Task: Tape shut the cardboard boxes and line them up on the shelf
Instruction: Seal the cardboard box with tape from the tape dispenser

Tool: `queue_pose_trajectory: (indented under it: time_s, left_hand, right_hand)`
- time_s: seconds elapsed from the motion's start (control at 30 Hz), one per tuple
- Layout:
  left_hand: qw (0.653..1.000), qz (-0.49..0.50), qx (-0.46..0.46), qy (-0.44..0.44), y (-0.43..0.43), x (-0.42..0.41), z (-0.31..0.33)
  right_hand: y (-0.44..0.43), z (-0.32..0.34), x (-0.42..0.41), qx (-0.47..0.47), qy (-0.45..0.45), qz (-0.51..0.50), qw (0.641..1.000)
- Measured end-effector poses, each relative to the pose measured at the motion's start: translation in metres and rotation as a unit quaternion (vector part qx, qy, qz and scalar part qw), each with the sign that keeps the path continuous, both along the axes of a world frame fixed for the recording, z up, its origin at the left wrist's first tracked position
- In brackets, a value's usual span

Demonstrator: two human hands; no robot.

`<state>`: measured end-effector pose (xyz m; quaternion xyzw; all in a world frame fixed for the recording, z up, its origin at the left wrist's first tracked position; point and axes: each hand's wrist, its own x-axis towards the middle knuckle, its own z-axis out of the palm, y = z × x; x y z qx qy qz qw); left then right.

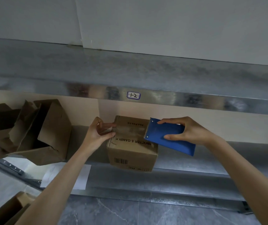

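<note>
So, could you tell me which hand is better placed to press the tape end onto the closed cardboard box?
Probably the left hand: it pinches the clear tape strip at the left edge of the closed brown cardboard box, while the right hand grips the blue tape dispenser.

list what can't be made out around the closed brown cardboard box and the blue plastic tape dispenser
Head view: tape roll inside the blue plastic tape dispenser, hidden by its housing and the right hand.
Head view: print on the closed brown cardboard box, partly covered by the dispenser, number blurred.
Head view: clear tape strip, blurred, its end lost in the left hand.
Head view: open brown cardboard boxes, cut off by the left edge.
</note>
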<state>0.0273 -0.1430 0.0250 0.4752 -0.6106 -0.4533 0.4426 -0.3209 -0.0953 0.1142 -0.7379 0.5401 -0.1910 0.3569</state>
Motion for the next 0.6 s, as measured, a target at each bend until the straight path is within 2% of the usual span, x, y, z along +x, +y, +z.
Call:
queue_pose_trajectory:
  time_s: [0.6]
  left_hand:
    - [0.998, -0.016, 0.035, -0.046, -0.002, 0.001, 0.009]
  right_hand:
    - [-0.005, -0.001, -0.012, 0.044, -0.046, 0.003, 0.998]
